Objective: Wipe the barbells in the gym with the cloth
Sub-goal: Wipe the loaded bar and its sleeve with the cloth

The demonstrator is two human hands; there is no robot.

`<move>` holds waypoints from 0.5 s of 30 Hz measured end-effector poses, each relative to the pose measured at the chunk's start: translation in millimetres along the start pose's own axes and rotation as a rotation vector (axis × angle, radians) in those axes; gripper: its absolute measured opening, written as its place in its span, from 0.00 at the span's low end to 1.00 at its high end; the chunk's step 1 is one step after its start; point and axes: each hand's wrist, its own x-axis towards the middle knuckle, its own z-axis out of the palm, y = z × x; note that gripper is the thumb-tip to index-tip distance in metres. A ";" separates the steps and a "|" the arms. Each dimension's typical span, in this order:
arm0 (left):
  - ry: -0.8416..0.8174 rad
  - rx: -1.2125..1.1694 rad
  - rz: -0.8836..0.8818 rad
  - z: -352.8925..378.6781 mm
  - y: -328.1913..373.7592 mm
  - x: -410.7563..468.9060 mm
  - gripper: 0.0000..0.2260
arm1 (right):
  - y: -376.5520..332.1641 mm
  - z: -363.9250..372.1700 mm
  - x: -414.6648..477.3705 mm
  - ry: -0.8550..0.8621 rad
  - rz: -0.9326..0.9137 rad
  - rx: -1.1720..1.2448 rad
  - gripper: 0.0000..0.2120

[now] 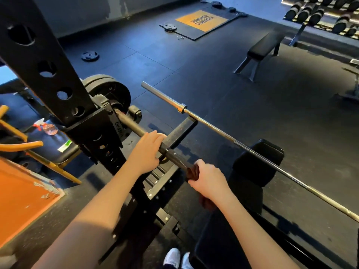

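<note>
A dark barbell (132, 126) rests in the rack and carries black plates (108, 90) at its far end. My left hand (146, 152) grips its shaft just inside the rack upright. My right hand (208, 180) holds a dark brown cloth (194, 171) wrapped around the same shaft, closer to me. A second, silver barbell (213, 126) lies beyond, running from the upper middle to the lower right, with a bare sleeve at its far end.
The black rack upright (44, 61) with holes stands at the left. A black bench pad (256, 164) lies under the bars. A spray bottle (45, 126) lies on a seat at the left. Loose plates (90, 55), a flat bench (264, 46) and a dumbbell rack (326, 14) stand farther off.
</note>
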 end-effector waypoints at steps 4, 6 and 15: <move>-0.056 0.128 -0.038 0.9 3.9 -0.8 0.33 | -16.9 -8.6 26.7 -0.145 -0.044 0.178 0.21; -0.075 0.170 -0.042 -0.4 6.5 -0.1 0.34 | -12.0 -7.2 19.7 -0.144 -0.056 0.230 0.20; -0.162 0.027 -0.104 -20.0 5.2 8.8 0.19 | 34.5 2.0 -30.4 0.079 -0.031 0.157 0.17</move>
